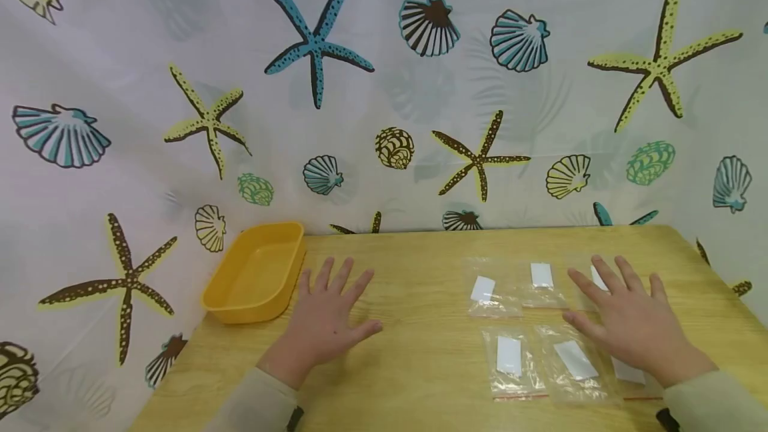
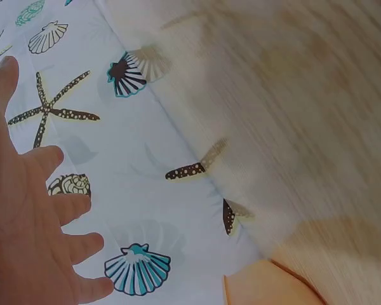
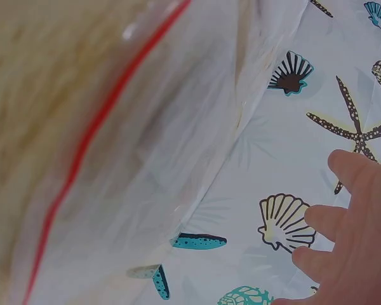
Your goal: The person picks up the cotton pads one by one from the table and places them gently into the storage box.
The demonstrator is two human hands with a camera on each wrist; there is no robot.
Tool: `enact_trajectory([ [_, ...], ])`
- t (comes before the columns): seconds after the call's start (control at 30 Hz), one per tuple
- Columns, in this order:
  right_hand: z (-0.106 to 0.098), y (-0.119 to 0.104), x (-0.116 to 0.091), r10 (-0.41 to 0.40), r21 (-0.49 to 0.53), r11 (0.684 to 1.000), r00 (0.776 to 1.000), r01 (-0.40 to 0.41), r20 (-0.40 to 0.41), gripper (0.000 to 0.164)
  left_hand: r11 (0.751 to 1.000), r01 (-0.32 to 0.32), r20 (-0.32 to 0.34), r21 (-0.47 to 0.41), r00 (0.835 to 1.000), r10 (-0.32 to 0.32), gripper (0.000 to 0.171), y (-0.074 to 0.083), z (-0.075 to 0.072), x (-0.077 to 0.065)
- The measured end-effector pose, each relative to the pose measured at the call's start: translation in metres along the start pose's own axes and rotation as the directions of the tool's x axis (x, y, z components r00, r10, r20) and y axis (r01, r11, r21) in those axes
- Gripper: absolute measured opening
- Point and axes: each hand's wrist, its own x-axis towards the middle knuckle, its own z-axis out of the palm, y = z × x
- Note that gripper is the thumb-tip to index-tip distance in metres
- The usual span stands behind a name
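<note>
My left hand (image 1: 327,319) is spread with straight fingers over the table, just right of a yellow plastic tray (image 1: 252,312). My right hand (image 1: 636,322) is spread too, over the right end of a group of clear zip bags, and overlaps some of them in the head view. Each bag has a small white rectangle in it, such as the front-left bag (image 1: 509,357), the bag beside it (image 1: 576,360) and the back-left bag (image 1: 483,289). Close up in the right wrist view, a bag's red seal strip (image 3: 82,143) shows blurred. Neither hand holds anything.
The wooden table (image 1: 420,352) runs back to a white curtain (image 1: 384,92) printed with starfish and shells, which also hangs along the left and right sides. In the left wrist view, part of the yellow tray (image 2: 267,286) shows at the bottom.
</note>
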Motion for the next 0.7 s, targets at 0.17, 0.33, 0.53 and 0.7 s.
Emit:
enact_trajectory([
  [0.17, -0.001, 0.001, 0.0, 0.001, 0.005, 1.0, 1.0, -0.001, 0.011, 0.08, 1.0, 0.0, -0.019, -0.02, 1.0, -0.001, 0.09, -0.01, 0.002, -0.002],
  [0.33, 0.0, 0.002, 0.0, -0.005, 0.0, 1.0, 1.0, 0.005, 0.011, 0.079, 0.999, 0.002, -0.041, -0.038, 0.999, -0.003, 0.089, -0.023, 0.004, -0.005],
  [0.53, 0.002, 0.004, 0.0, -0.015, -0.005, 1.0, 1.0, 0.015, -0.013, 0.077, 0.999, 0.023, -0.056, -0.041, 0.998, -0.025, 0.087, -0.045, 0.005, -0.01],
  [0.7, 0.003, 0.007, -0.002, -0.007, -0.002, 1.0, 1.0, 0.007, -0.004, 0.077, 0.999, 0.047, -0.038, -0.002, 0.998, -0.047, 0.085, -0.068, 0.011, -0.016],
])
